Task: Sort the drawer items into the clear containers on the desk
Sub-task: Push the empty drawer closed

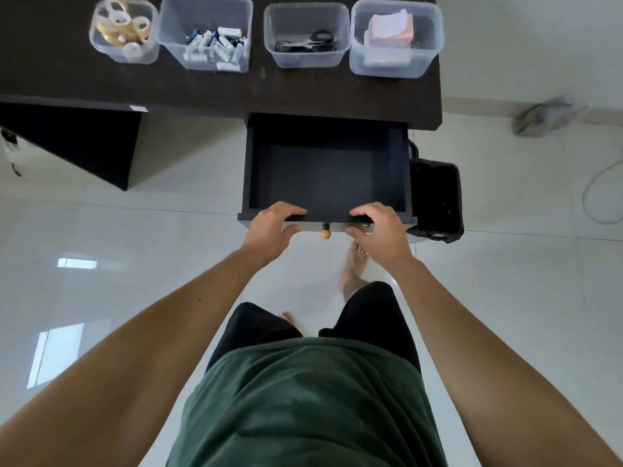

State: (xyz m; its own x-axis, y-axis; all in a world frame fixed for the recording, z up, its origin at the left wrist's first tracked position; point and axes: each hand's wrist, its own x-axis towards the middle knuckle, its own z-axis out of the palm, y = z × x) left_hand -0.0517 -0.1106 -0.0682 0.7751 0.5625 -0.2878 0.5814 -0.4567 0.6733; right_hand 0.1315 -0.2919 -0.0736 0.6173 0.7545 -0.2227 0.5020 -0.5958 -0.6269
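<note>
The black drawer (251, 170) stands pulled out from under the dark desk (50, 75), and its inside shows nothing in it. My left hand (271, 227) and my right hand (379, 232) both grip the drawer's front edge, either side of a small wooden knob (326, 234). On the desk stand a row of clear containers: one with tape rolls (123, 26), one with batteries (215, 42), one with scissors (305, 42) and one with paper notes (392, 28).
A black bin (436, 197) stands right of the drawer. A cable (595, 193) and a grey cloth (542, 114) lie on the white tiled floor at right. My bare feet are under the drawer front.
</note>
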